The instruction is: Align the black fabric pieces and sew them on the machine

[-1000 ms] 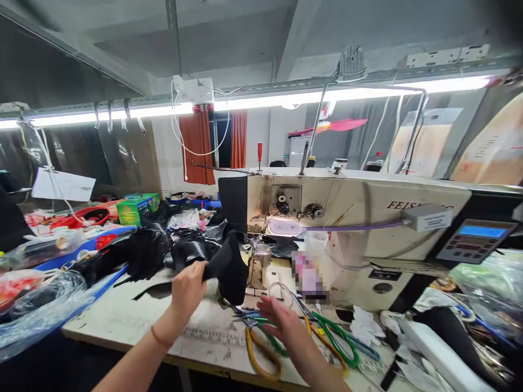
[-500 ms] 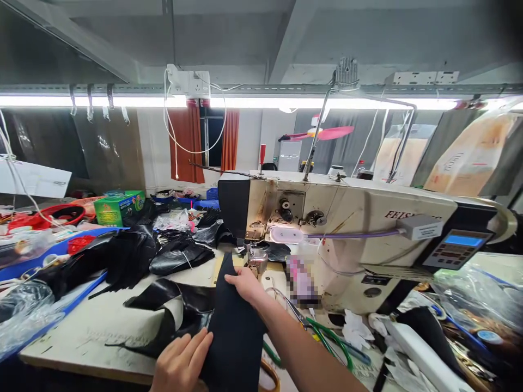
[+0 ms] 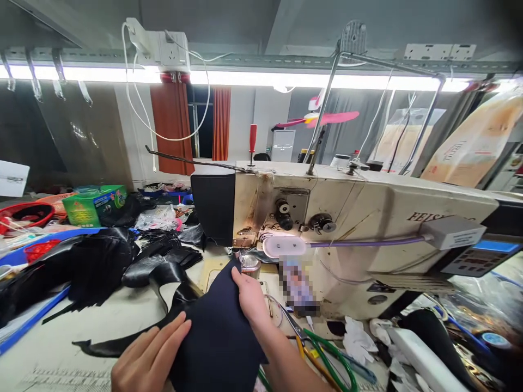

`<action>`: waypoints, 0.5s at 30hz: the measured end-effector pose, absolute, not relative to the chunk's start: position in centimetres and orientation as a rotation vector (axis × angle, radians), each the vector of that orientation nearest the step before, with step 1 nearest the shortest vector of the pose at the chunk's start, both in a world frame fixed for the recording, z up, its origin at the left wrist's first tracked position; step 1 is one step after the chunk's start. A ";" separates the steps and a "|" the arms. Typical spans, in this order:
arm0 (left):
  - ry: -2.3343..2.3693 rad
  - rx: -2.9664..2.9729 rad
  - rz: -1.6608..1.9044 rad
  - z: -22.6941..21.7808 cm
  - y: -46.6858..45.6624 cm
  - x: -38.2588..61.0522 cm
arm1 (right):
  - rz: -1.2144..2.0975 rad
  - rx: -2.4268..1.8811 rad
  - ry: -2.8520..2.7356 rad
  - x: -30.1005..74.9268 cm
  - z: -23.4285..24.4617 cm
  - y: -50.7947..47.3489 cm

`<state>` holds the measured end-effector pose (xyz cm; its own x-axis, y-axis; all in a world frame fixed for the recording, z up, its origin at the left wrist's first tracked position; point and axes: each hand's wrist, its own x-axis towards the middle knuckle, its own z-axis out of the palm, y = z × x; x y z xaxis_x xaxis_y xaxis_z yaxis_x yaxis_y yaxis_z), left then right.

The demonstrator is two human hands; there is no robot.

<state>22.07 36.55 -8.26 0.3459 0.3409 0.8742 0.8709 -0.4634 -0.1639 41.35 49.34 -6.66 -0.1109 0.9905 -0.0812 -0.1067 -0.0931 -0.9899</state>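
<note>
Fingers of the left hand [image 3: 149, 362] lie spread flat on the dark cloth [image 3: 220, 332]; the right hand [image 3: 249, 294] pinches its far edge (thumb hidden) beside the sewing machine [image 3: 359, 218].

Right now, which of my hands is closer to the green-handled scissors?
Right. Your right hand rests on the dark fabric just left of the green-handled scissors; your left hand lies farther away, on the fabric's opposite edge.

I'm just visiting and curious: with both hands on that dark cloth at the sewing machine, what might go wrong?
The right hand presses the cloth close to the needle area, so fingers might get caught. Scissors lie just right of the cloth and could snag it. Black scraps beside it might get dragged along.
</note>
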 end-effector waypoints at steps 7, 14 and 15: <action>-1.026 -1.958 -1.074 -6.8 36.5 23.9 | 1.425 -1.078 -1.012 41.9 -5.4 48.8; -0.850 -1.957 -1.077 -2.2 39.6 27.6 | 1.295 -1.109 -0.942 45.6 -3.7 49.2; -0.810 -1.975 -1.065 -1.7 40.2 28.3 | 1.270 -1.112 -0.945 46.4 -3.8 49.3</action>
